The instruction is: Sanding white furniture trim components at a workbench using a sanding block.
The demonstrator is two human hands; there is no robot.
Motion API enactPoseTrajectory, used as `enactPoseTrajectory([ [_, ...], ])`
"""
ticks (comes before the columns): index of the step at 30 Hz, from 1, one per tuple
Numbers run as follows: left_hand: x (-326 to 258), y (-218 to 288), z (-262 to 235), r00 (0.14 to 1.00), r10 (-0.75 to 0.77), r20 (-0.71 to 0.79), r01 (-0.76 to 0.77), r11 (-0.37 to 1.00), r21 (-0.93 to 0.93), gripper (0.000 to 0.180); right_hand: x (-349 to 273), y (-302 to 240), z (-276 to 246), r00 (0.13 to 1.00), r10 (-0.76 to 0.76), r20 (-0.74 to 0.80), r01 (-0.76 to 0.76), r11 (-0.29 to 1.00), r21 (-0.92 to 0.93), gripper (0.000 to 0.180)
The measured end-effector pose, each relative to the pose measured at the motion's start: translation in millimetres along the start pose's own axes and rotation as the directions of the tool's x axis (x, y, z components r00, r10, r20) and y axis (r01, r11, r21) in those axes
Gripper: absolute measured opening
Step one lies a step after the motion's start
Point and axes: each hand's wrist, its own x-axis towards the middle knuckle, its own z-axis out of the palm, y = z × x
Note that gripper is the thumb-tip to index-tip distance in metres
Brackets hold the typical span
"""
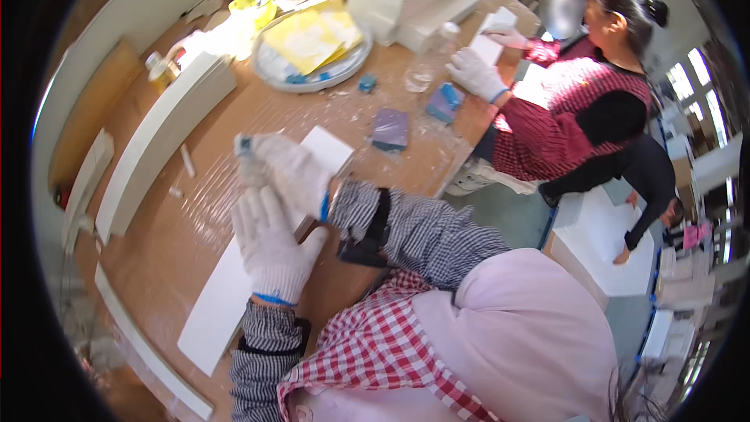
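A long white board (215,311) lies slantwise on the brown table under both of my hands, its far end (328,148) showing past my right wrist. My left hand (271,254), in a white knit glove, rests flat on the board with its fingers stretched out and thumb apart. Just beyond it, my gloved right hand (293,174) is closed around a small blue-grey piece (245,145). The fingers cover most of that piece, so its kind is unclear. Right of the board's far end sits a purple-grey block (390,129).
Stacked white boards (168,133) and narrow strips (148,344) lie at the left. A round tray (266,70) holds yellow sheets (312,35). Near a clear bottle (426,59) is a blue-purple block (444,102). Across the table's right side, a gloved co-worker (578,101) handles a white piece.
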Motion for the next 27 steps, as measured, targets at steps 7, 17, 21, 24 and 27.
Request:
enactPoseTrajectory([
  [7,-68,-78,-39,0.981,-0.196,0.005,0.196,0.981,0.006,0.095,-8,-53,-36,0.992,0.102,0.071,-0.123,0.894,0.432,0.032],
  [17,-246,-196,-76,0.538,-0.841,-0.055,0.809,0.497,0.313,0.108,-10,-53,-24,0.994,0.112,0.005,-0.109,0.946,0.305,0.041],
  [21,-213,-183,-74,0.787,-0.615,-0.057,0.616,0.788,0.006,0.110,-8,-49,-35,0.980,0.089,0.176,-0.142,0.938,0.316,0.037],
  [24,-157,-155,-72,0.924,-0.372,0.093,0.352,0.919,0.180,0.108,-7,-46,-37,0.977,0.094,0.190,-0.150,0.939,0.309,0.035],
  [27,-124,-152,-74,0.893,-0.353,0.281,0.344,0.935,0.082,0.104,-10,-48,-36,0.978,0.094,0.185,-0.151,0.935,0.321,0.036],
])
